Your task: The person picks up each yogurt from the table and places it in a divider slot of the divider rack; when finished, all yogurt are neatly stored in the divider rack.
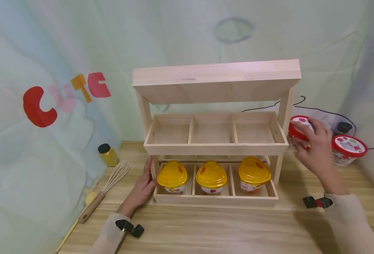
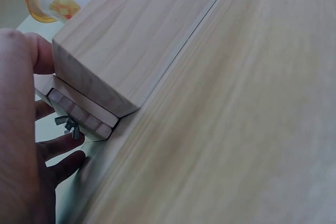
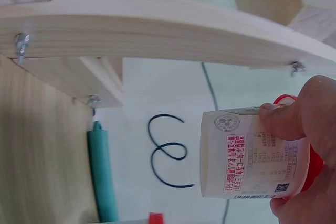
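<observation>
Two hands used. L hand (image 1: 140, 192) laid w/ loose fingers against L end of rack (image 1: 217, 150) — if pressed unevenly, rack could be shifted. Just R of rack, tub (image 3: 247, 156) is pinched by thumb & fingers of R hand (image 1: 317, 151); upright (image 1: 287, 104) could be clipped if tub's swung too close — or grip lost. Tub: white, tapered, red lid (image 3: 315, 169), pink print, barcode.
</observation>
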Demonstrator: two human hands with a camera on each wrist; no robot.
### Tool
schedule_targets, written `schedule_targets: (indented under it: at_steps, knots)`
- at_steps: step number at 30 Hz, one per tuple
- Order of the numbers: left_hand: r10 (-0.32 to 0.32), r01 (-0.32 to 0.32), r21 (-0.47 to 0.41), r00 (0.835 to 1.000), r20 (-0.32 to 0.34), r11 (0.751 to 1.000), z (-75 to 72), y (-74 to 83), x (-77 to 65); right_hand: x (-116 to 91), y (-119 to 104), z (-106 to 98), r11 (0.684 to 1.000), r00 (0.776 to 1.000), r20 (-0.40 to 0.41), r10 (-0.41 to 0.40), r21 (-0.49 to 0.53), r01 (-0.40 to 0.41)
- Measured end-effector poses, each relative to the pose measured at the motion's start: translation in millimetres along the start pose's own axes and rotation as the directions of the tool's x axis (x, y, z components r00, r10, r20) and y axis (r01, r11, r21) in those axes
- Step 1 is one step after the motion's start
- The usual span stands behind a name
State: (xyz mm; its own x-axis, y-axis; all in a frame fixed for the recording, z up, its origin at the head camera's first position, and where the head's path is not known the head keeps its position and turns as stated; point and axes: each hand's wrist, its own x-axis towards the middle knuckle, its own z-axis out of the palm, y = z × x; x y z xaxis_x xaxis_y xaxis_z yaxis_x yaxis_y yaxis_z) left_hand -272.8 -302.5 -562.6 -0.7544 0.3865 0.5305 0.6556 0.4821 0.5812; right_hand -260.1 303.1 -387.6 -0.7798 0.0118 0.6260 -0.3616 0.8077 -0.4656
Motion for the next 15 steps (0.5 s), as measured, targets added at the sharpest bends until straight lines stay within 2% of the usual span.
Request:
schedule_targets:
  at_steps: [8, 15]
  knots:
    - [-0.025, 0.025, 0.021, 1.000, 0.005, 0.999, -0.3, 5.3, 0.7, 1, -14, -28, 0.999, 0.999, -0.033, -0.027, -0.022, 0.026]
    - [-0.019, 0.019, 0.022, 1.000, 0.002, 1.000, 1.4, -1.3, -0.8, 2, -25, -50, 0.998, 0.997, -0.031, -0.064, -0.025, 0.063]
